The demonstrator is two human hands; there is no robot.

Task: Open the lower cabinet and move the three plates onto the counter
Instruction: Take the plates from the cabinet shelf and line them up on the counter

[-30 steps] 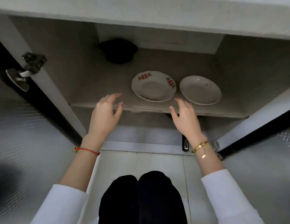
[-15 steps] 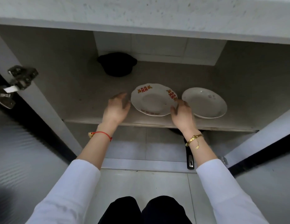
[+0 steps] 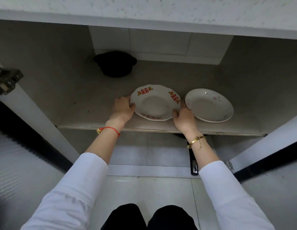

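The counter (image 3: pixel 161 9) runs across the top of the view, with the open cabinet (image 3: pixel 45 72) below it and both doors swung wide to the sides. Inside, a shelf (image 3: pixel 88 103) carries the dishes. At its back sits a black pot (image 3: pixel 115 63), well apart from the plates. Near the front edge of the shelf lies the plate with red marks (image 3: pixel 155 102), and just beside it on the right the plain white plate (image 3: pixel 209 105); their rims look very close, though whether they touch is hard to tell from this angle. Only these two plates show.

The left hand (image 3: pixel 123 108) grips the left rim of the marked plate, thumb on top and fingers curled behind the edge. The right hand (image 3: pixel 184 115) clasps the right rim in the same way, between the two plates. A red string bracelet (image 3: pixel 109 130) circles the left wrist, a gold bracelet (image 3: pixel 196 141) the right.
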